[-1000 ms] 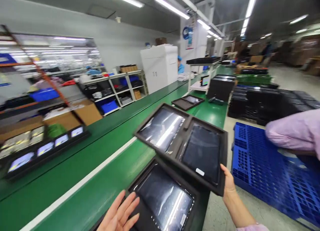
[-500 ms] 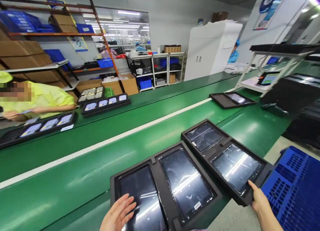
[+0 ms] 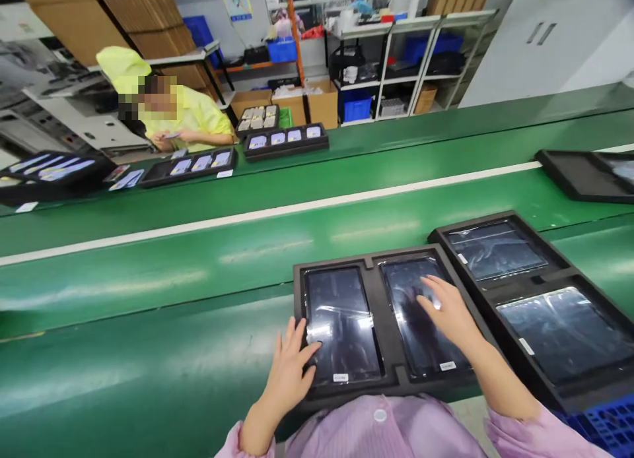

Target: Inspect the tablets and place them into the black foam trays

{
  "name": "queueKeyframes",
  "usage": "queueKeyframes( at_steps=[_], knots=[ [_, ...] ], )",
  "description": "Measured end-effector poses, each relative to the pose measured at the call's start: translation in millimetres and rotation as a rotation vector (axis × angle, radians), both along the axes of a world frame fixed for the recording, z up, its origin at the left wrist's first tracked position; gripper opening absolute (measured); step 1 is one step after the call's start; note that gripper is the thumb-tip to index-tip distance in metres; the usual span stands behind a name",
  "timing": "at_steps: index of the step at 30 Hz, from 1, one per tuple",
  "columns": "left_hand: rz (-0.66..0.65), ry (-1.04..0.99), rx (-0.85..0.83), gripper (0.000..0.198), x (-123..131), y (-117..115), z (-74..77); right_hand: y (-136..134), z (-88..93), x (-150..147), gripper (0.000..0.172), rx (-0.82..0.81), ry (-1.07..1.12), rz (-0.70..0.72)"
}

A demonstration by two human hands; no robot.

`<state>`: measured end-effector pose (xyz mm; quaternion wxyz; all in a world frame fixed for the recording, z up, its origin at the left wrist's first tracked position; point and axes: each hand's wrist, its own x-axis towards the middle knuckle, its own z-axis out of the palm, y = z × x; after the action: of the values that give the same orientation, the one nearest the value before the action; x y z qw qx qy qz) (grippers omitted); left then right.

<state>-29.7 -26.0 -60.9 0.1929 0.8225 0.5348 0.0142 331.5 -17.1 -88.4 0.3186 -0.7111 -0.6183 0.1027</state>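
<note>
Two shiny black flat screens [image 3: 339, 313] are held in a dark, boxy, foam-like tray [image 3: 386, 323] on the smooth green bench [image 3: 198, 352]. The left hand's [image 3: 290, 373] fingers are spread; the right hand's [image 3: 452, 311] are held slightly apart. Screens could be cracked if pressed too hard.

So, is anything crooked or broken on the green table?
The nearer black tray on the right looks askew: it sits at a slant beside the tray to its left, not lined up with it. I see no spill, nor cracks in the screens, though glare could hide small ones.
</note>
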Motion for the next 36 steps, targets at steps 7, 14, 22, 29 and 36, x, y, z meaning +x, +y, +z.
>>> queueKeyframes(
  at_steps=[7,14,22,29,36],
  knots=[
    [-0.347,0.174,-0.045,0.050,9.2,-8.1,12.8,3.3,-29.0,-68.4,0.048,-0.154,0.014,0.240],
    [-0.588,0.199,0.087,0.019,7.6,-4.8,8.1,-29.8,-17.0,-48.1,0.048,-0.188,0.132,0.169],
    [-0.057,-0.303,0.338,0.023,-4.7,13.9,-19.1,-41.6,-7.2,-64.2,0.039,-0.156,0.495,-0.006],
    [0.281,-0.399,0.389,0.028,-29.6,16.4,-12.2,-38.0,-2.0,-87.5,0.037,-0.292,0.811,-0.033],
    [0.065,-0.440,0.387,0.027,-11.6,-29.5,-28.8,5.2,5.9,-103.2,0.044,-0.478,0.873,0.047]
  ],
)
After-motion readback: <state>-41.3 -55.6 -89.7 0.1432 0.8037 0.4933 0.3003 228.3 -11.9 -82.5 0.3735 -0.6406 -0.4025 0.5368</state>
